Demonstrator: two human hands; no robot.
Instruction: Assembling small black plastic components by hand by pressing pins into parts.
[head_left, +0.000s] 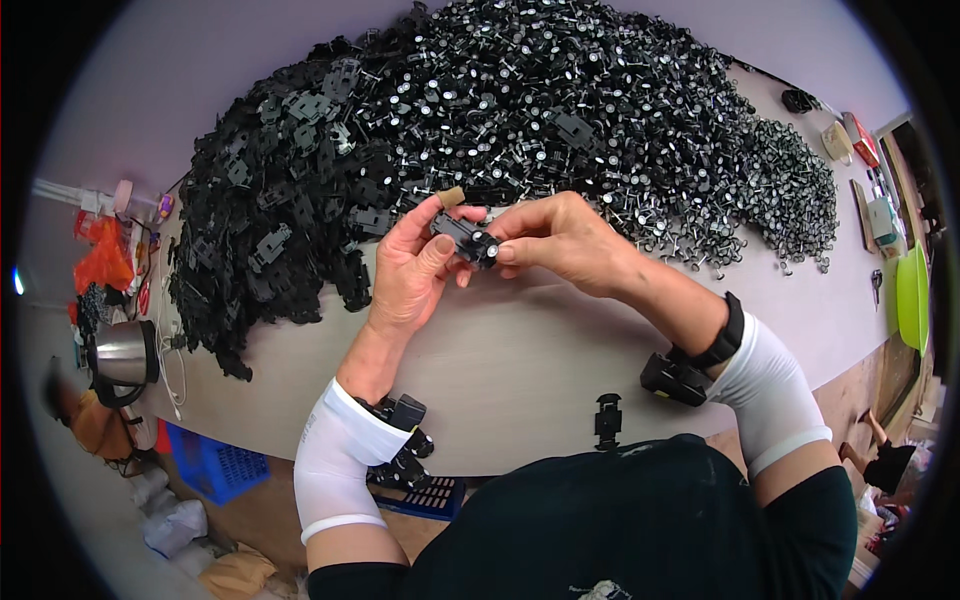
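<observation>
My left hand is closed round a black plastic toy car chassis, holding it tilted over the near edge of the heap. A tan finger cot covers one of its fingertips. My right hand pinches at the right end of the chassis, thumb and forefinger on a small black wheel with a pale hub. Its other fingers are curled. Behind both hands rises a big heap of black wheels on metal axles. To the left it meets a pile of flat black chassis plates.
Another black chassis lies near the table's front edge. A smaller pile of axle pieces spreads at right, beside a green basin. At left stand a metal kettle and a white cable. A blue crate is below.
</observation>
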